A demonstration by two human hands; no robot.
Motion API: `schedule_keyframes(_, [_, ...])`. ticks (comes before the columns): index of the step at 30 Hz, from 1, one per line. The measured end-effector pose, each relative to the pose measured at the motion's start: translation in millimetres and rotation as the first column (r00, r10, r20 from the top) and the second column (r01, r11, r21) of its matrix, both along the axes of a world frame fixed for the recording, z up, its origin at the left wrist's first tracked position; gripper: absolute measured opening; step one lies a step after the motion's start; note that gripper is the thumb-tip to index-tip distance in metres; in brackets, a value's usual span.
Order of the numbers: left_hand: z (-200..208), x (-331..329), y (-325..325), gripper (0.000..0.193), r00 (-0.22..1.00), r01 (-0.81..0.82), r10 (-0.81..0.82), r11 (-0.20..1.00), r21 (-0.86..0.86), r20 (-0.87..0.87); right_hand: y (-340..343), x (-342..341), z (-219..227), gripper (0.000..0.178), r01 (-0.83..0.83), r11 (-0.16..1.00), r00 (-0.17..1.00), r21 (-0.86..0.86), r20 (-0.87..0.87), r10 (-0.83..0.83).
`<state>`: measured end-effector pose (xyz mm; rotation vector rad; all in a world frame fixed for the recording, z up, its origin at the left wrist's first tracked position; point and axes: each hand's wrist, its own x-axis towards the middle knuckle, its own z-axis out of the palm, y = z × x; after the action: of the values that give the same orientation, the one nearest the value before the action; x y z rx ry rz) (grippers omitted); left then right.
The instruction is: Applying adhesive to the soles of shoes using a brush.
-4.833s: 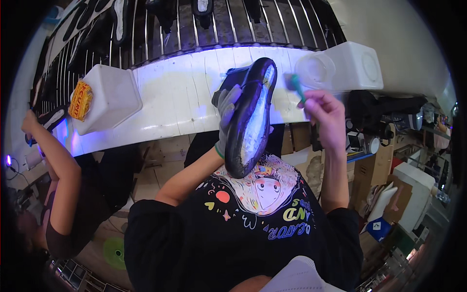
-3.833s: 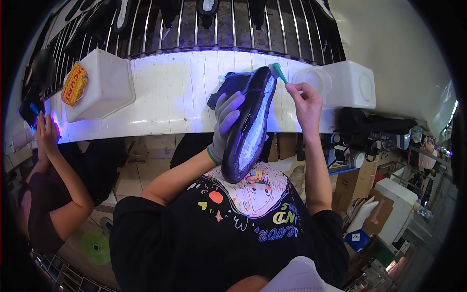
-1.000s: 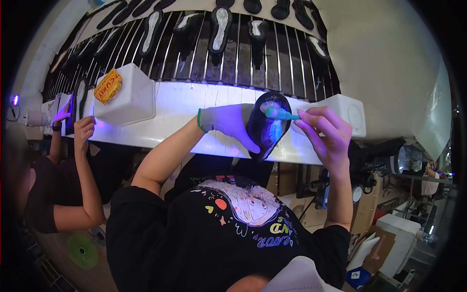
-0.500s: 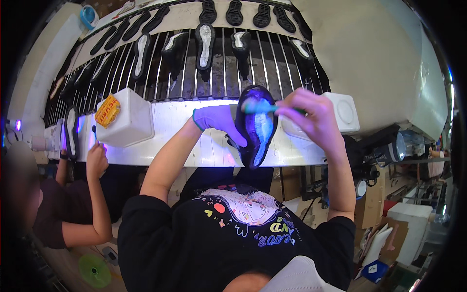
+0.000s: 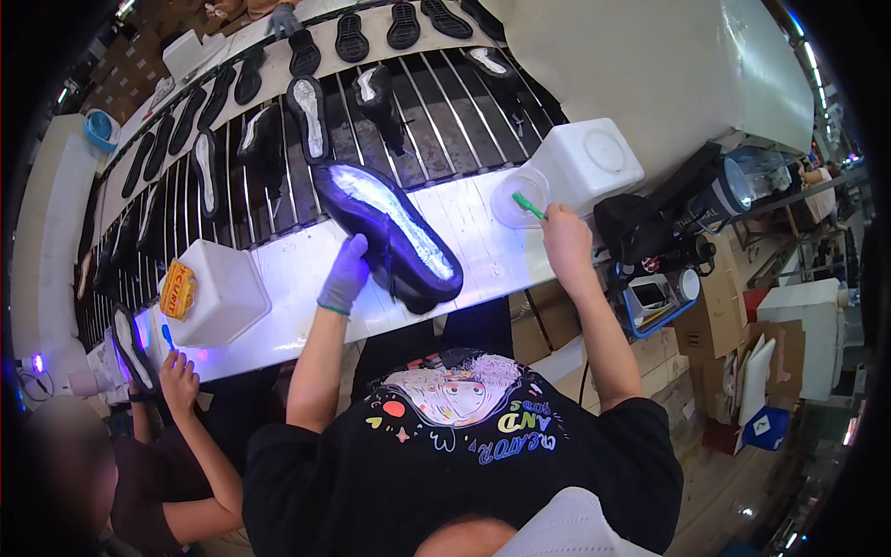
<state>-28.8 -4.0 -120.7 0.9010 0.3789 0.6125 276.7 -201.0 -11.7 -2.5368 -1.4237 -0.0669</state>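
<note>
My left hand (image 5: 346, 274), in a pale glove, grips a black shoe (image 5: 368, 243) by its side. The shoe is tilted with its underside up, and a glossy white strip along it glows under bluish light. Bare and away to the right, my right hand (image 5: 566, 239) pinches a green-handled brush (image 5: 526, 204). The brush's head end is over a round clear container (image 5: 507, 191) on the white bench; whether it touches what is inside I cannot tell.
A white box-shaped jug (image 5: 594, 158) lies beside the container. Another white container (image 5: 227, 295) bears a yellow packet (image 5: 177, 291). Beyond the bench, a metal-rod conveyor (image 5: 432, 116) carries black shoes, with loose soles (image 5: 352, 39) along its far side. A co-worker's hand (image 5: 178, 379) is at left.
The brush has left the shoe's underside and moved to the clear container. My left hand has swung the shoe from upright to a slant, toe end leftward. The whole view has shifted.
</note>
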Motion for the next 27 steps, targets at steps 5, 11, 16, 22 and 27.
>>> schedule_keyframes(5, [33,33,-57,0.075,0.998,-0.063,0.067,0.920,-0.386,-0.003,7,-2,-5,0.006,-0.006,0.998,0.994,-0.061,0.105,0.012])
schedule_keyframes(11, [20,27,-54,0.072,0.851,0.392,-0.108,0.781,-0.485,0.514,-10,35,-30,0.021,0.175,0.978,0.550,0.114,-0.835,-0.001])
schedule_keyframes(16, [44,34,-51,0.072,0.982,0.056,0.061,0.810,-0.584,0.180,-20,50,-44,0.024,0.353,0.929,-0.186,0.108,-0.965,0.183])
schedule_keyframes(22, [85,52,-60,0.063,1.000,0.022,-0.018,0.873,-0.488,0.014,11,17,38,0.021,0.221,0.895,0.058,0.388,-0.921,0.385])
schedule_keyframes(27, [117,58,-64,0.050,0.997,0.023,-0.052,0.922,-0.385,-0.063,10,-16,105,0.011,-0.086,0.836,0.264,0.542,-0.797,0.543])
